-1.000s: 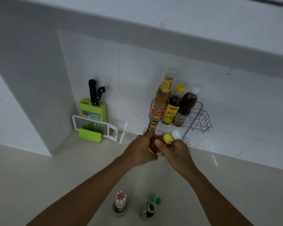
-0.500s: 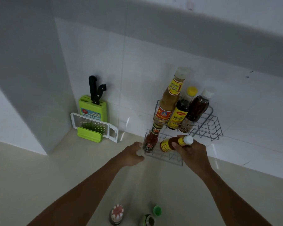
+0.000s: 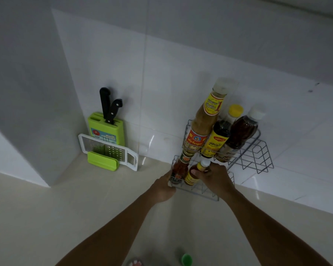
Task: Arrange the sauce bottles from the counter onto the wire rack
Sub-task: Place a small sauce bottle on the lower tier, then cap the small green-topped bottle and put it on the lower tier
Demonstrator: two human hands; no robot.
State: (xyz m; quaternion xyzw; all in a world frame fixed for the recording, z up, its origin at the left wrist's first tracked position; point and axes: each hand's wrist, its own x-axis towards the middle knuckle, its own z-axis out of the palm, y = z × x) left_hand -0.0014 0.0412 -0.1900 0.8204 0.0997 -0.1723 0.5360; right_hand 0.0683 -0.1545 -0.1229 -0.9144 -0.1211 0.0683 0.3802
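A two-tier wire rack [image 3: 258, 158] stands against the tiled wall. Its upper tier holds three bottles: a tall tan one [image 3: 204, 120], a dark yellow-capped one [image 3: 220, 135] and a dark white-capped one [image 3: 242, 131]. On the lower tier a red chili sauce bottle [image 3: 179, 167] stands at the left. Beside it is a small orange bottle with a yellow label and white cap [image 3: 195, 172], held by my right hand [image 3: 215, 178] inside the lower tier. My left hand [image 3: 164, 186] rests against the rack's lower left corner, by the chili bottle.
A green knife block [image 3: 106, 127] with two black-handled knives and a white and green grater [image 3: 108, 152] lean in the left corner. At the bottom edge of the beige counter, a green cap [image 3: 186, 259] and a red and white cap [image 3: 136, 263] of two bottles show.
My right hand has carried the small orange bottle down and left into the lower tier, turning it upright beside the chili bottle. My left hand has moved up to the rack's left corner.
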